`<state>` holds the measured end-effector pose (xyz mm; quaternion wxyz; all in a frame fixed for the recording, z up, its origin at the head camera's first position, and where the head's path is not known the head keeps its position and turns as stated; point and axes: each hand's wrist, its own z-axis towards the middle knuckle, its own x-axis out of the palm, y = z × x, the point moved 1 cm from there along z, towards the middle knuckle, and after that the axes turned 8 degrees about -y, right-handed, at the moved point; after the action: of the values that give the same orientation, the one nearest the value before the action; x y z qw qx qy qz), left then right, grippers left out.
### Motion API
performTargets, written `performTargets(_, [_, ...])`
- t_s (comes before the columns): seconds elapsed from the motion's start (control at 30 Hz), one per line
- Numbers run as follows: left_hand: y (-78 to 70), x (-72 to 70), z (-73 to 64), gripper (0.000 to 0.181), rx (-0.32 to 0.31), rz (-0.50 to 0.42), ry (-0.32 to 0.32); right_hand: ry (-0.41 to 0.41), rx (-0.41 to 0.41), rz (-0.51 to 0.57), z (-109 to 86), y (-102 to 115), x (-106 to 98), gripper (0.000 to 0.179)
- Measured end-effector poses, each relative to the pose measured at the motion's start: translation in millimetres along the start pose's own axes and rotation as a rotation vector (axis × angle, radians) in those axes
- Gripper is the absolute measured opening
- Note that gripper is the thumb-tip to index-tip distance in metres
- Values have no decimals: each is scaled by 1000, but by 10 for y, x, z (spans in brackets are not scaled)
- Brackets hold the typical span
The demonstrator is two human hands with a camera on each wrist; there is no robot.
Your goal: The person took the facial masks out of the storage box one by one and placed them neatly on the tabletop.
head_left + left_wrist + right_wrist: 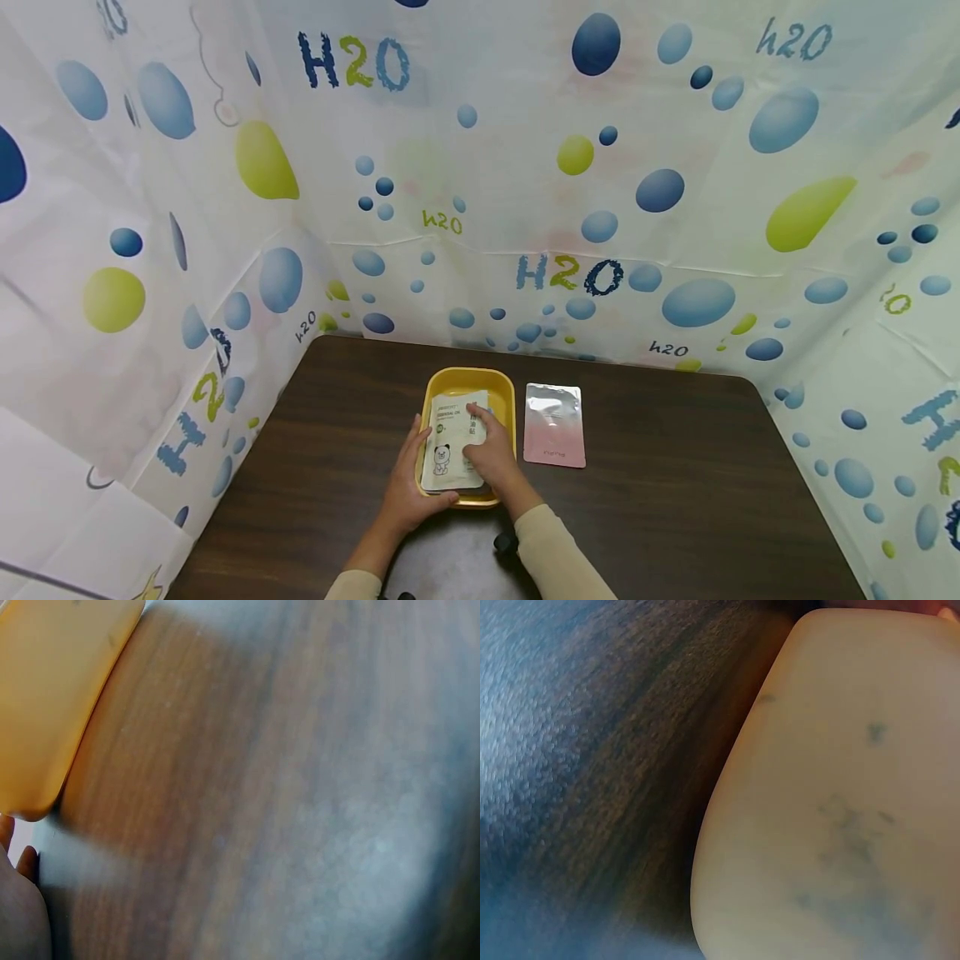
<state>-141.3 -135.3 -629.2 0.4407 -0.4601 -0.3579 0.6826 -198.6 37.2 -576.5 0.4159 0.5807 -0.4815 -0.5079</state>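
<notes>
A cream packet (453, 458) printed with a cartoon bear lies in a yellow tray (471, 372). My left hand (411, 492) grips the tray at its near left corner, fingers along the left side and thumb by the near edge. Over the packet's right part rests my right hand (491, 454), with thumb and forefinger on its upper face; the other fingers are hidden. The left wrist view catches the tray's outer wall (52, 697) and part of the left hand (22, 907). A blurred, pale yellowish rounded surface (840, 795) fills much of the right wrist view.
To the right of the tray, a silver and pink sachet (554, 425) lies flat on the dark wooden table (675, 483). White sheeting (510, 183) with blue and green drops surrounds the table at the back and sides. A small black object (506, 543) shows by the right wrist.
</notes>
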Motion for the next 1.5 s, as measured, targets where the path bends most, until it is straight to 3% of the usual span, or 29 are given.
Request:
performTargets(0.7, [9,3,-1,111,-18,29,-3,-57,-43,41,-18,12,-18,80])
performTargets(1.1, [-12,2,-2,111,-39,13,-4,-121,-91,-13,-27,76,-71,82])
performTargets(1.3, [-1,8,6,112,-8,-19,-13,-116,-68,-14,3,142,-129,81])
performTargets(1.5, [14,4,8,112,13,-17,-21,-131,-102,2,80,164,-179,81])
